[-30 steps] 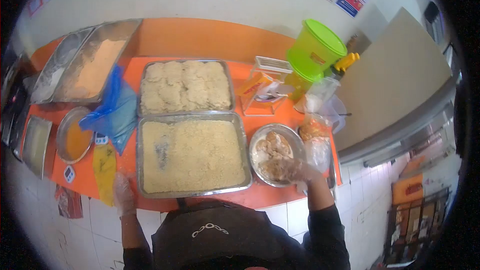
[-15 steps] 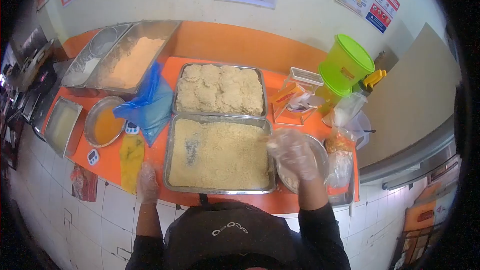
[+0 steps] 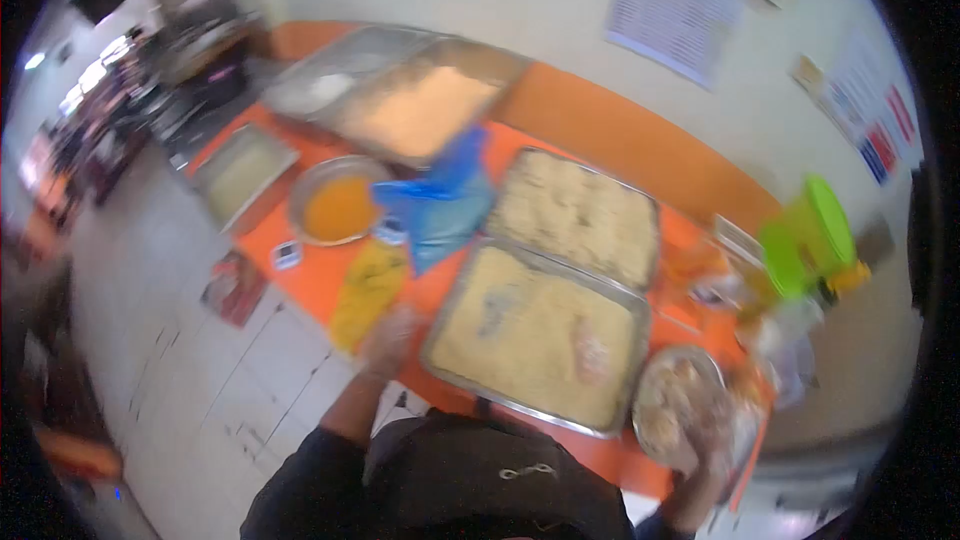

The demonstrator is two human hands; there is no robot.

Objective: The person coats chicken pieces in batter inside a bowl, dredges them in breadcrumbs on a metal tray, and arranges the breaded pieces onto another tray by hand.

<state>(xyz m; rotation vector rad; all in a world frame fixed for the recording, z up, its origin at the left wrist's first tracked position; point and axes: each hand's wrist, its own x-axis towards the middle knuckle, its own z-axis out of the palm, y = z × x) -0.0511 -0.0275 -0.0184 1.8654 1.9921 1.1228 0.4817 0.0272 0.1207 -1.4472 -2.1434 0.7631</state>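
Observation:
My left hand, in a clear plastic glove, is at the table's front edge beside a yellow cloth. Motion smears its fingers. My right hand, also gloved, reaches into a round metal bowl of pale, floury pieces; its fingers blend into the contents. Between my hands lies a metal tray spread with yellowish crumbs. A pinkish raw piece, perhaps meat, rests on the crumbs toward the right. Behind stands a second tray heaped with lumpy crumb-coated pieces.
At left are a bowl of orange liquid, a rectangular pan, a blue plastic bag and two small timers, one near the edge. Deep bins of orange powder stand behind. Green tubs and plastic bags stand at right.
My right hand has moved from above the crumb tray's right edge into the bowl. A pinkish piece now lies on the crumbs. The whole view has turned left and tilted.

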